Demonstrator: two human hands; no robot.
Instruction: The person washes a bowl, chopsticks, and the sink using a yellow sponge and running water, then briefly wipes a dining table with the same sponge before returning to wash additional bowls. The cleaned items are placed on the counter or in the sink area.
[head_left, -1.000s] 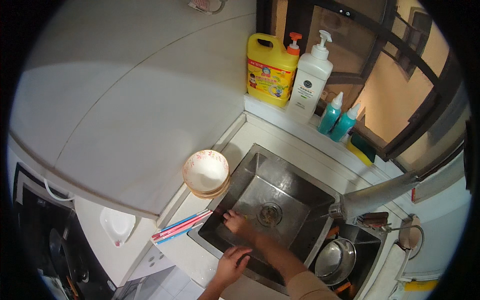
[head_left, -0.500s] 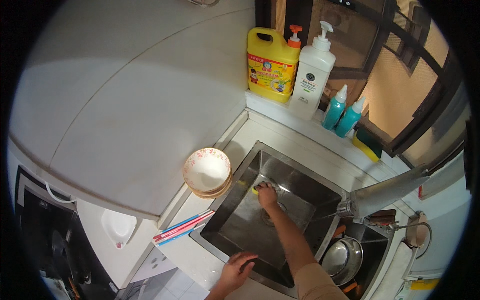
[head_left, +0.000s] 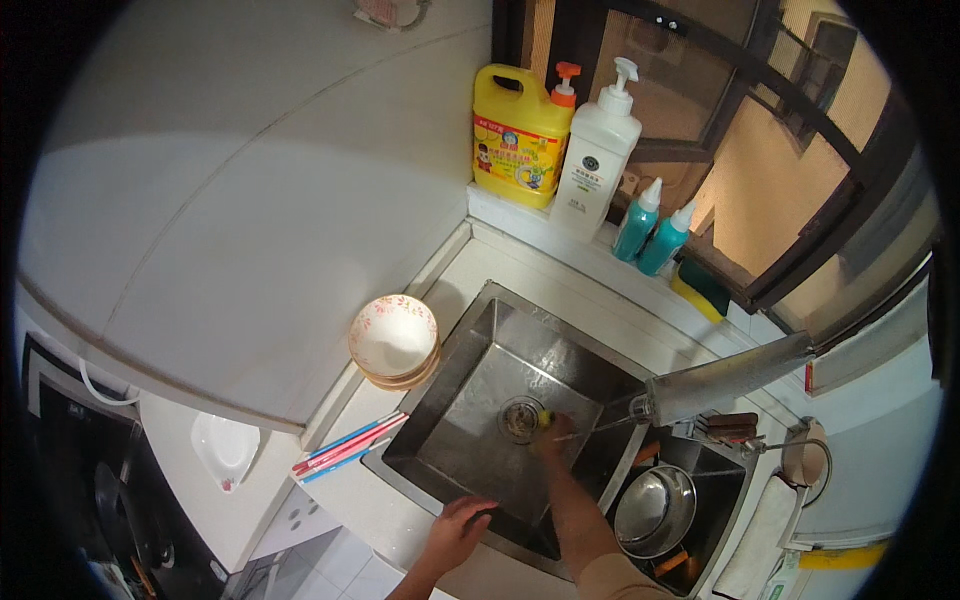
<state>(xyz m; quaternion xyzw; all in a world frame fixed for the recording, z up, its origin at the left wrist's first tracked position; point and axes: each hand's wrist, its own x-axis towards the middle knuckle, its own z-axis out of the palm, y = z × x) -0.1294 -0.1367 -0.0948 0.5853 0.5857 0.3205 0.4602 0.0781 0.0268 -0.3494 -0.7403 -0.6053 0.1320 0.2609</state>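
Inside the stainless steel sink (head_left: pixel 440 455), my right hand (head_left: pixel 552 440) is closed on a small yellow sponge (head_left: pixel 545 418), mostly hidden by the fingers. It is at the right side of the round drain (head_left: pixel 522 420), low by the sink floor. A thin stream of water from the faucet (head_left: pixel 640 408) reaches toward this hand. My left hand (head_left: pixel 462 522) hovers at the sink's near left edge, its fingers loosely bent and apart, holding nothing.
Left of the sink stand stacked floral bowls (head_left: pixel 395 340) and chopsticks (head_left: pixel 350 447). A white dish (head_left: pixel 225 447) lies farther left. Metal pans (head_left: pixel 655 510) sit in the right basin. A yellow jug (head_left: pixel 515 140), white pump bottle (head_left: pixel 598 160), teal bottles (head_left: pixel 650 235) and another sponge (head_left: pixel 700 290) line the sill.
My right hand has moved from the sink's far left part toward the near right, past the drain, with the sponge. My left hand stays near the front edge. The whole view has shifted slightly.
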